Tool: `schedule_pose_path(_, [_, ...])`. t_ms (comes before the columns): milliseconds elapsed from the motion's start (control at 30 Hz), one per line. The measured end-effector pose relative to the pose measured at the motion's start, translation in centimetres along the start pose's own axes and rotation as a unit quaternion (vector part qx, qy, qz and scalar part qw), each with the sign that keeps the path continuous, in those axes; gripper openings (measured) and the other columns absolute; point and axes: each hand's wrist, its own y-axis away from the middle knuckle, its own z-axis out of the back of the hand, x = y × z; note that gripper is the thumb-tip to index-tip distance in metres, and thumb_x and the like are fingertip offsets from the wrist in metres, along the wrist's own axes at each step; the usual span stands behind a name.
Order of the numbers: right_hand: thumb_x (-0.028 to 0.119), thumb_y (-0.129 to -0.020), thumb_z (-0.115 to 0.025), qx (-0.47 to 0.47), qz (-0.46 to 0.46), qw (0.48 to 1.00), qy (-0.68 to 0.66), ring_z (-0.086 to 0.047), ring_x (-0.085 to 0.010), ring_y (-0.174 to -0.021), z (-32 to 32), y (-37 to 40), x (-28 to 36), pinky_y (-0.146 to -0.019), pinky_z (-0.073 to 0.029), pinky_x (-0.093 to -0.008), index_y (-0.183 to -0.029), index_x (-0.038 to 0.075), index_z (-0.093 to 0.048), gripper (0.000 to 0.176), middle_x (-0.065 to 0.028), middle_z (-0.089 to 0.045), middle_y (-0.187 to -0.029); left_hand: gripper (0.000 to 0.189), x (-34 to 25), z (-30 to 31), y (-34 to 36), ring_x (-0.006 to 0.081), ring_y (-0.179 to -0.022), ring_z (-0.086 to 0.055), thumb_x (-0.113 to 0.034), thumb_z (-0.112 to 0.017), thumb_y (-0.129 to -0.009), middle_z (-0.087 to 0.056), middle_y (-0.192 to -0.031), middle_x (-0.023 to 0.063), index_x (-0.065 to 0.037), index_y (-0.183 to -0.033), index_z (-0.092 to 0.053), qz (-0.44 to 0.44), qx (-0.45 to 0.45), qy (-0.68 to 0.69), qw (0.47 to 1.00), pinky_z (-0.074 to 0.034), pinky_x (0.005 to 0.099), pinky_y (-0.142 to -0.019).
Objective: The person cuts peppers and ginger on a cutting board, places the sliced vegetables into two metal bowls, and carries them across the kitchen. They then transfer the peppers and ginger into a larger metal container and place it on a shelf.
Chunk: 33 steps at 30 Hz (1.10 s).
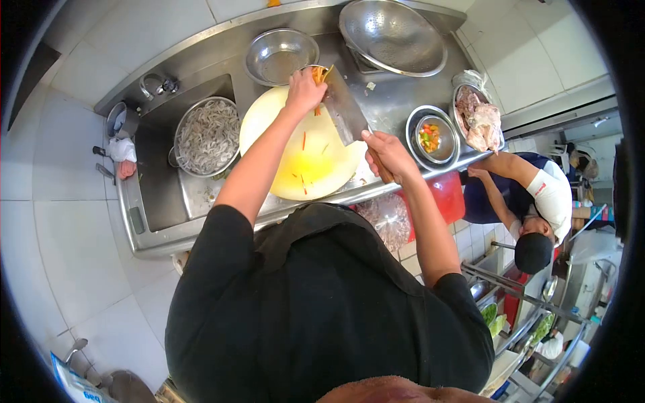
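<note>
My left hand [306,92] is closed on orange vegetable strips [318,75] at the far edge of a round, pale yellow cutting board [269,115]. In my right hand [390,157] is the handle of a broad cleaver [345,107], its blade tilted up beside the strips and touching or nearly touching them. A few thin orange-red strips [304,183] lie loose on the board. Just beyond it stands an empty metal bowl [282,56]. Right of the board, a small bowl of chopped red, orange and green pieces [429,138] rests inside a larger one.
A pot of greyish shrimp-like food [208,136] stands by the sink [161,195]. A large colander [393,37] is at the back, raw meat [478,119] at the right. Another person [531,195] bends near the counter's right end. A red container [445,196] sits below.
</note>
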Motion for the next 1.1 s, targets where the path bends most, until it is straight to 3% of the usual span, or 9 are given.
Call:
schedule_pose_path(133, [0.036, -0.103, -0.063, -0.060, -0.007, 0.997, 0.044, -0.052, -0.0108, -0.046, 0.3, 3.0, 1.3, -0.041, -0.039, -0.0274, -0.094, 0.005, -0.057, 0.033, -0.0020, -0.057, -0.064, 0.052, -2.0, 3.3, -1.5, 0.0449, -0.118, -0.062, -0.031, -0.064, -0.091, -0.066, -0.122, 0.0336, 0.009, -0.124, -0.061, 0.034, 0.154, -0.034, 0.987, -0.049, 0.0485, -0.104])
schedule_pose_path(300, [0.034, -0.105, -0.060, -0.046, -0.005, 0.996, -0.077, -0.050, -0.0111, -0.044, 2.3, 4.9, -4.0, -0.042, -0.040, -0.0259, -0.096, 0.006, -0.058, 0.029, -0.0020, -0.057, -0.062, 0.037, -2.4, 6.0, -1.0, 0.0413, -0.108, -0.069, -0.021, -0.064, -0.092, -0.072, -0.116, 0.0241, -0.007, -0.125, -0.071, 0.018, 0.172, -0.012, 0.985, -0.054, 0.0462, -0.098])
schedule_pose_path(400, [0.034, -0.106, -0.059, -0.030, -0.020, 0.992, -0.120, -0.050, -0.0117, -0.043, 2.4, 5.7, -6.8, -0.041, -0.041, -0.0258, -0.099, 0.007, -0.059, 0.028, -0.0027, -0.058, -0.062, 0.036, -0.3, 6.1, -0.3, 0.0415, -0.108, -0.069, -0.018, -0.065, -0.092, -0.072, -0.114, 0.0252, -0.009, -0.126, -0.071, -0.004, 0.109, 0.082, 0.991, -0.054, 0.0463, -0.099])
schedule_pose_path(567, [0.034, -0.107, -0.057, -0.006, -0.054, 0.990, -0.131, -0.051, -0.0130, -0.043, 2.3, 7.0, -10.8, -0.041, -0.042, -0.0264, -0.107, 0.006, -0.059, 0.029, -0.0043, -0.058, -0.063, 0.025, 2.5, 7.0, 2.7, 0.0206, -0.086, -0.075, -0.019, -0.076, -0.090, -0.078, -0.098, 0.0131, -0.005, -0.111, -0.076, -0.006, 0.020, 0.176, 0.984, -0.057, 0.0323, -0.082])
schedule_pose_path(667, [0.036, -0.106, -0.058, -0.011, -0.060, 0.986, -0.157, -0.052, -0.0138, -0.043, 2.9, 7.0, -13.1, -0.041, -0.042, -0.0274, -0.102, 0.007, -0.060, 0.029, -0.0042, -0.058, -0.063, 0.025, 5.4, 5.7, 6.3, 0.0210, -0.083, -0.074, -0.020, -0.078, -0.088, -0.077, -0.094, 0.0134, -0.004, -0.106, -0.077, 0.115, 0.108, 0.207, 0.966, -0.058, 0.0327, -0.080])
schedule_pose_path(733, [0.037, -0.106, -0.059, -0.014, -0.063, 0.983, -0.172, -0.052, -0.0142, -0.043, 3.1, 7.0, -14.6, -0.041, -0.042, -0.0280, -0.099, 0.008, -0.060, 0.029, -0.0043, -0.058, -0.063, 0.031, 6.1, 3.7, 8.6, 0.0234, -0.089, -0.074, -0.026, -0.081, -0.086, -0.077, -0.099, 0.0151, -0.004, -0.107, -0.076, 0.095, 0.167, 0.076, 0.978, -0.058, 0.0347, -0.083])
schedule_pose_path(867, [0.038, -0.106, -0.059, -0.013, -0.080, 0.983, -0.167, -0.052, -0.0144, -0.043, 3.5, 6.3, -15.9, -0.041, -0.042, -0.0282, -0.100, 0.009, -0.059, 0.030, -0.0043, -0.059, -0.063, 0.028, 5.4, -0.4, 11.1, 0.0364, -0.094, -0.071, -0.028, -0.079, -0.084, -0.073, -0.099, 0.0163, -0.003, -0.097, -0.073, -0.032, 0.089, -0.090, 0.991, -0.056, 0.0453, -0.088])
schedule_pose_path(900, [0.038, -0.106, -0.059, -0.018, -0.090, 0.982, -0.165, -0.052, -0.0143, -0.043, 3.7, 6.1, -16.1, -0.041, -0.042, -0.0282, -0.100, 0.009, -0.059, 0.030, -0.0042, -0.059, -0.063, 0.017, 5.2, -1.2, 11.2, 0.0390, -0.090, -0.070, -0.019, -0.070, -0.087, -0.071, -0.096, 0.0185, -0.002, -0.090, -0.070, -0.054, 0.072, -0.081, 0.993, -0.057, 0.0481, -0.085])
schedule_pose_path(1100, [0.041, -0.105, -0.060, 0.005, -0.091, 0.985, -0.147, -0.052, -0.0140, -0.043, 4.0, 5.2, -18.1, -0.040, -0.040, -0.0279, -0.101, 0.010, -0.059, 0.031, -0.0035, -0.059, -0.063, 0.021, 4.8, -1.7, 10.3, 0.0413, -0.086, -0.072, -0.014, -0.061, -0.083, -0.073, -0.095, 0.0255, 0.001, -0.090, -0.073, -0.079, 0.218, -0.203, 0.951, -0.057, 0.0499, -0.082])
